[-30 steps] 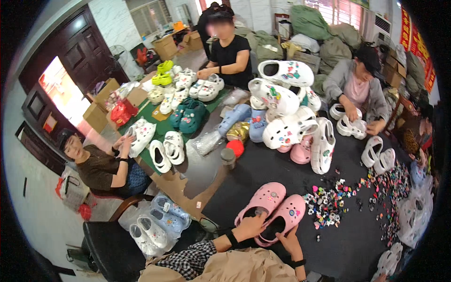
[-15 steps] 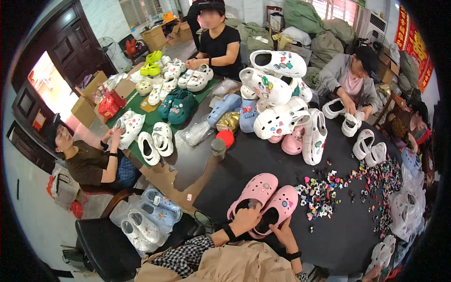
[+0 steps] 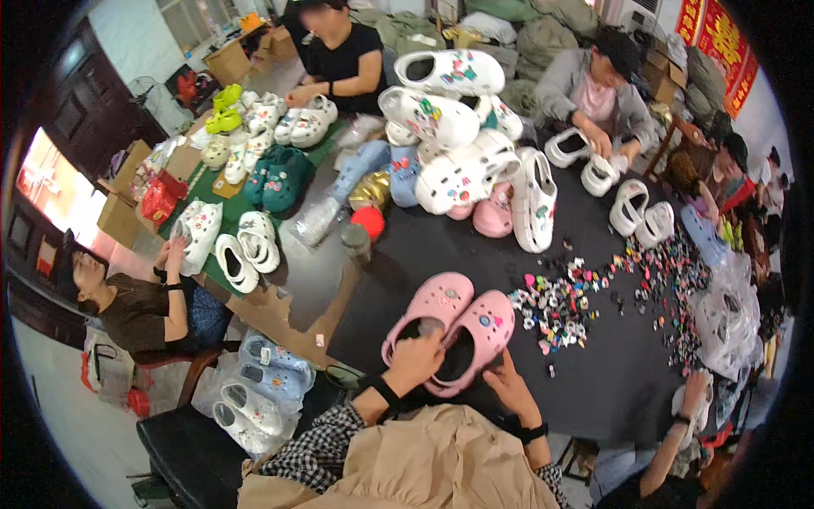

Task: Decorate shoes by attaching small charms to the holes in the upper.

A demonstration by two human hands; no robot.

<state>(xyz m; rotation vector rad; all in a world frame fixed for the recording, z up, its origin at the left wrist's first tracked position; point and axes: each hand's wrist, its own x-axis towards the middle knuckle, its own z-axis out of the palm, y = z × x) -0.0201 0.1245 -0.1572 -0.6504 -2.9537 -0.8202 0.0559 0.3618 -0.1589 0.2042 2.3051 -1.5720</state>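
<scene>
A pair of pink clogs with small charms on their toes lies side by side at the near edge of the dark table. Over the opening of the left clog, my left hand is closed, with a small greyish thing at its fingertips; its kind is too blurred to make out. My right hand is open beside the right clog's outer side, index finger stretched up along it. Loose shoe charms are scattered on the table to the right of the clogs.
White clogs are heaped beyond the pink pair, near a grey-lidded jar. More charms spread toward bagged clogs at right. Co-workers sit around the table; a co-worker's arm reaches in at lower right. Bagged clogs rest on a chair at left.
The view has shifted, so the table contents sit further left and higher. My right hand has loosened from the right clog, its index finger now extended. My left hand stays at the left clog.
</scene>
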